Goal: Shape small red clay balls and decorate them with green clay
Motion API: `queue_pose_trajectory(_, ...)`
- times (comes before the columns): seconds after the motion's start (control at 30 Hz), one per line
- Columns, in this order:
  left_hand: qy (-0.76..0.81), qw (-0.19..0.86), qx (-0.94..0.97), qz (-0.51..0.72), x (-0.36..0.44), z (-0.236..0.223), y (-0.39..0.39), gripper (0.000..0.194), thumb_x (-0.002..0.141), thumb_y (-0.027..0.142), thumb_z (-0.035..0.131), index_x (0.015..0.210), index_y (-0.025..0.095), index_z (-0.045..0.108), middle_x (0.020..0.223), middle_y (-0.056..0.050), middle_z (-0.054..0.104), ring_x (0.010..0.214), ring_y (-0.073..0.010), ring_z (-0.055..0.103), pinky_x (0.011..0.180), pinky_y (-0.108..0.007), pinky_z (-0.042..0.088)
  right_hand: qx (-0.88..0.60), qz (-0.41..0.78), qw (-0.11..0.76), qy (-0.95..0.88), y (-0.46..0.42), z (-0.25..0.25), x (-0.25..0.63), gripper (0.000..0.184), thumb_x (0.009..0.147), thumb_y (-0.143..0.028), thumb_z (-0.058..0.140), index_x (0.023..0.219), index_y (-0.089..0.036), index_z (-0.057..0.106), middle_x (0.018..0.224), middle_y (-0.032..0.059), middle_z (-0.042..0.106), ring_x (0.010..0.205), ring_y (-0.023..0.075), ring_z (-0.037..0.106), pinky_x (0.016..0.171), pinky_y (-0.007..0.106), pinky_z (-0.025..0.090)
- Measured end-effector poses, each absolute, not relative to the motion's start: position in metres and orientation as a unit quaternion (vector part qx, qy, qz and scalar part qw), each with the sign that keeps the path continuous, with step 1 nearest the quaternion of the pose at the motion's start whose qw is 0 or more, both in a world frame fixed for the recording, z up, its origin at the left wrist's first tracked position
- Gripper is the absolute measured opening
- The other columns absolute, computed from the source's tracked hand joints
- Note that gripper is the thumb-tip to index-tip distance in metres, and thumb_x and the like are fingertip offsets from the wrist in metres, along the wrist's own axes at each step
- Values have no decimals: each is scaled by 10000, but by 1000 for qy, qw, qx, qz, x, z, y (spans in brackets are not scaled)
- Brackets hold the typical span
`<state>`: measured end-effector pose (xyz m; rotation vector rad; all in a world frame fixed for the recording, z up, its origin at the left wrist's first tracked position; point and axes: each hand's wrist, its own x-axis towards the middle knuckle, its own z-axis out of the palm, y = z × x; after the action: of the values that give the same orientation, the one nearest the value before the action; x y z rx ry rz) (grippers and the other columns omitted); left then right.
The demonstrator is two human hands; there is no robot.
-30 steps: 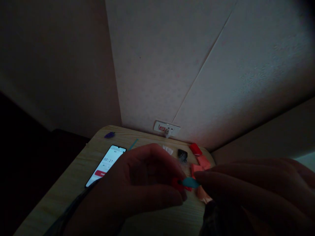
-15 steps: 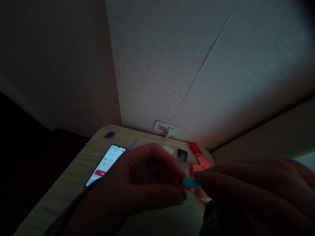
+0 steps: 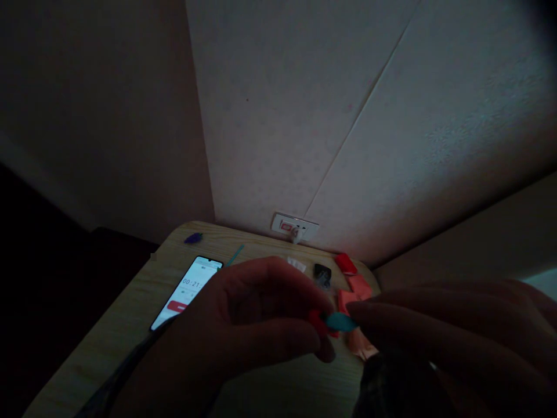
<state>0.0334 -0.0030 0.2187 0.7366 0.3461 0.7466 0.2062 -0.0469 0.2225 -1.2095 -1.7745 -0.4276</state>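
Held above the table, my left hand is closed, its thumb and fingertips pinching a small red piece. A teal leaf-shaped piece meets the red one at its right side. The fingertips of my right hand close on the teal piece's right end. Dim light and the fingers hide most of the red piece, so its kind is unclear. Behind the hands lie several red and orange folded pieces, which look like paper or cloth.
A phone showing a timer lies left on the wooden table. Near it are a thin teal strip and a small purple item. A black item and a white slip sit below a wall socket.
The teal piece and my left fingertips have shifted slightly right. More of the red piece shows between the left fingers. The things on the table stay put.
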Motion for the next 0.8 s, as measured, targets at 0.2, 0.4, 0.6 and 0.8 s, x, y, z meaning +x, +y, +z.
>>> queue_pose_trajectory(0.2,160,847,356,361,33,215,-4,89,732,199,747,805,227,706,783,60,706,700,-46,642,670,-111,483,-489,-148,447,-734,-48,225,211,244,901,-405,450,1018,-422,663,689,-12,680,593,179,639,536,326,432)
queue_pose_trajectory(0.4,197,858,323,349,33,221,-6,117,694,167,775,777,194,696,767,46,705,688,-49,644,656,-106,483,-507,-208,475,-689,-48,217,200,253,908,-377,438,1012,-403,668,689,-8,678,604,180,640,558,334,425)
queue_pose_trajectory(0.6,196,858,313,358,33,223,-7,128,685,151,779,766,183,685,774,50,705,676,-43,646,639,-99,482,-506,-200,473,-693,-49,217,199,256,911,-380,432,973,-381,681,692,-4,673,620,177,639,584,333,420)
queue_pose_trajectory(0.8,191,858,317,357,33,223,-6,129,691,142,775,775,172,681,770,47,703,674,-44,644,641,-108,483,-505,-222,486,-677,-47,216,196,258,912,-396,437,930,-357,692,680,-4,663,601,168,623,631,341,411)
